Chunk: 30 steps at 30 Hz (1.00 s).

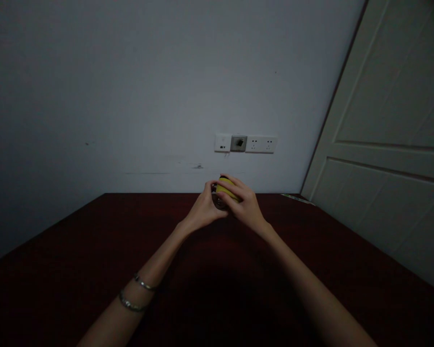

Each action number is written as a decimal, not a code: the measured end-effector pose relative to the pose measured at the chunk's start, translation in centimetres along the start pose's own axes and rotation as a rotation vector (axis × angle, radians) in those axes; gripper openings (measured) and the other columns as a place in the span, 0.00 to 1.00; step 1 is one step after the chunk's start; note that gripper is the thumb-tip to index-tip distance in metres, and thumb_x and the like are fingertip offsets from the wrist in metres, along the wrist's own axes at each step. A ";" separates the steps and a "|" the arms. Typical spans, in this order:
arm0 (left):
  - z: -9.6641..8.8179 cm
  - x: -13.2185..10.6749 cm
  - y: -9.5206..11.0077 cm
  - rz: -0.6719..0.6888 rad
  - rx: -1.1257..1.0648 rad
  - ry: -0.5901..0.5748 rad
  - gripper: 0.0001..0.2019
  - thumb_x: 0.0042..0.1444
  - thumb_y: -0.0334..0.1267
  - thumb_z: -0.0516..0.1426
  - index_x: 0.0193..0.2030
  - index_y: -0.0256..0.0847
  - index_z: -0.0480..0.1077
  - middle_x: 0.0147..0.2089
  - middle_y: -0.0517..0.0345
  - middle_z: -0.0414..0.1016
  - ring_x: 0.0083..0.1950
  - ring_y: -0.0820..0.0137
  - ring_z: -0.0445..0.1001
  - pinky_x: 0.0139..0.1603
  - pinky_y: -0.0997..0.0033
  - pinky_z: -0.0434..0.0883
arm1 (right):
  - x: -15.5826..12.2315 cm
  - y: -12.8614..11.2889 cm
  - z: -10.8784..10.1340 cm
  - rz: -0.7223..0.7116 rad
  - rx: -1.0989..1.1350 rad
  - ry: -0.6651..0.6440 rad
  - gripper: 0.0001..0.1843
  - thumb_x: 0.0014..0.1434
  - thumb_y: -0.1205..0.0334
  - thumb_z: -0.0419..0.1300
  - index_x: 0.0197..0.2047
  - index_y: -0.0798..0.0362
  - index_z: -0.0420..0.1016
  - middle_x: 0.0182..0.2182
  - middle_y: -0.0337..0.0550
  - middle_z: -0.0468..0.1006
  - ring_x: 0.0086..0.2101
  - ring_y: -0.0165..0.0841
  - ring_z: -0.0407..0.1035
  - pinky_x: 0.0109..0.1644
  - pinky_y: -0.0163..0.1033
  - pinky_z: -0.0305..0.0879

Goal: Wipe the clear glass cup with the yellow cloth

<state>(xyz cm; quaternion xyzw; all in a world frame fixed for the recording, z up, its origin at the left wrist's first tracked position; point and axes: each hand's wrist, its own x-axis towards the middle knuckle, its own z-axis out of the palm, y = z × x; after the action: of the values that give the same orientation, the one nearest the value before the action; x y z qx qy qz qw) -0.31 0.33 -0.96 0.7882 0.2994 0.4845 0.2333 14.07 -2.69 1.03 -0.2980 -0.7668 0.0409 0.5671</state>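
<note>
Both hands meet in front of me over the dark red table [137, 231]. My left hand [205, 208] is curled around a small clear jar [220, 202], mostly hidden by my fingers. Over the jar's upper right, my right hand [243, 198] grips a yellow lid [227, 188], fingers across its top and thumb along its near side. Lid and jar sit close together and look tilted; whether the lid is seated on the jar I cannot tell. Two bracelets circle my left forearm.
A pale wall [148, 96] rises behind the table, with a row of sockets [260, 144] and a grey outlet plate [238, 143]. At right stands a pale panelled door [390, 120]. A thin flat strip [297, 198] lies on the table's far right edge.
</note>
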 end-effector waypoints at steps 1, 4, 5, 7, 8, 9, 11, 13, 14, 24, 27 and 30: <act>0.0 0.0 0.0 0.009 0.006 0.006 0.37 0.38 0.34 0.65 0.55 0.41 0.52 0.50 0.48 0.68 0.47 0.60 0.72 0.46 0.60 0.70 | 0.1 0.1 0.1 0.031 0.022 0.032 0.17 0.58 0.57 0.58 0.51 0.43 0.73 0.56 0.42 0.69 0.55 0.37 0.64 0.61 0.49 0.58; -0.1 0.0 0.1 0.027 0.006 0.016 0.40 0.37 0.37 0.67 0.56 0.41 0.52 0.53 0.47 0.67 0.50 0.60 0.71 0.49 0.59 0.69 | 0.3 0.4 0.2 0.103 0.085 0.090 0.16 0.57 0.56 0.59 0.49 0.44 0.75 0.53 0.43 0.72 0.54 0.36 0.66 0.61 0.47 0.59; -0.1 0.0 0.1 0.027 0.004 0.014 0.40 0.36 0.38 0.67 0.56 0.41 0.52 0.53 0.47 0.66 0.50 0.60 0.71 0.50 0.59 0.69 | 0.3 0.4 0.2 0.120 0.108 0.101 0.16 0.56 0.56 0.59 0.48 0.45 0.76 0.53 0.43 0.73 0.53 0.36 0.66 0.61 0.47 0.58; -0.1 0.0 0.1 0.036 -0.005 0.002 0.41 0.36 0.39 0.68 0.56 0.41 0.52 0.53 0.47 0.66 0.51 0.60 0.70 0.51 0.59 0.68 | 0.5 0.6 0.2 0.166 0.161 0.124 0.16 0.55 0.55 0.60 0.47 0.45 0.77 0.52 0.43 0.74 0.54 0.36 0.66 0.62 0.47 0.57; -0.1 0.0 0.2 0.046 -0.014 -0.002 0.41 0.36 0.39 0.68 0.56 0.40 0.52 0.53 0.47 0.66 0.52 0.60 0.69 0.52 0.59 0.67 | 0.6 0.7 0.2 0.204 0.194 0.132 0.16 0.55 0.54 0.60 0.47 0.46 0.77 0.51 0.42 0.75 0.53 0.36 0.66 0.62 0.47 0.57; -0.1 0.0 0.2 0.055 -0.024 -0.004 0.41 0.36 0.39 0.68 0.55 0.40 0.52 0.53 0.47 0.66 0.52 0.60 0.69 0.53 0.59 0.67 | 0.6 0.8 0.2 0.251 0.231 0.137 0.17 0.55 0.52 0.60 0.46 0.46 0.77 0.50 0.42 0.76 0.53 0.37 0.67 0.61 0.48 0.58; 0.0 -0.1 0.3 0.057 -0.055 -0.004 0.40 0.35 0.39 0.68 0.55 0.41 0.53 0.53 0.48 0.66 0.53 0.60 0.69 0.54 0.58 0.67 | 0.8 1.1 0.1 0.346 0.303 0.141 0.19 0.54 0.49 0.60 0.47 0.47 0.77 0.48 0.42 0.77 0.51 0.38 0.69 0.59 0.49 0.61; 0.1 0.0 0.3 0.026 -0.103 0.002 0.41 0.34 0.39 0.69 0.54 0.41 0.53 0.52 0.48 0.67 0.52 0.60 0.70 0.54 0.58 0.67 | 0.8 1.3 0.0 0.384 0.342 0.141 0.21 0.53 0.47 0.59 0.47 0.48 0.77 0.48 0.42 0.77 0.50 0.38 0.69 0.58 0.49 0.62; 0.2 0.0 0.3 0.003 -0.138 0.004 0.41 0.33 0.38 0.69 0.54 0.41 0.53 0.51 0.48 0.67 0.52 0.60 0.70 0.53 0.57 0.67 | 0.8 1.3 0.0 0.370 0.341 0.139 0.21 0.53 0.46 0.59 0.47 0.48 0.77 0.49 0.42 0.77 0.51 0.38 0.69 0.59 0.49 0.61; 0.2 0.4 0.3 -0.108 -0.347 0.043 0.39 0.33 0.38 0.69 0.52 0.37 0.57 0.49 0.47 0.70 0.50 0.59 0.72 0.54 0.53 0.67 | 0.3 1.0 -0.1 0.154 0.282 0.112 0.17 0.56 0.50 0.59 0.47 0.43 0.76 0.55 0.40 0.72 0.56 0.36 0.63 0.64 0.50 0.53; 0.2 0.4 0.3 -0.111 -0.303 0.059 0.39 0.33 0.38 0.69 0.53 0.36 0.57 0.49 0.47 0.70 0.50 0.59 0.72 0.54 0.53 0.67 | 0.5 1.3 0.2 0.252 0.300 0.161 0.19 0.55 0.49 0.58 0.48 0.45 0.76 0.52 0.41 0.74 0.55 0.37 0.65 0.63 0.50 0.55; 0.4 0.4 0.3 -0.129 -0.317 0.076 0.39 0.33 0.38 0.69 0.52 0.36 0.58 0.49 0.47 0.70 0.50 0.59 0.72 0.54 0.53 0.68 | 0.7 1.6 0.4 0.316 0.324 0.179 0.20 0.55 0.48 0.58 0.48 0.48 0.76 0.51 0.43 0.75 0.53 0.38 0.67 0.61 0.50 0.58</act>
<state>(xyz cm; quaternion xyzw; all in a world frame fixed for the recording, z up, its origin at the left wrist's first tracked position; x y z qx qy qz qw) 0.26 0.33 -0.67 0.7017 0.2778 0.5391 0.3739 14.24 -0.93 0.81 -0.3218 -0.6405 0.2251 0.6599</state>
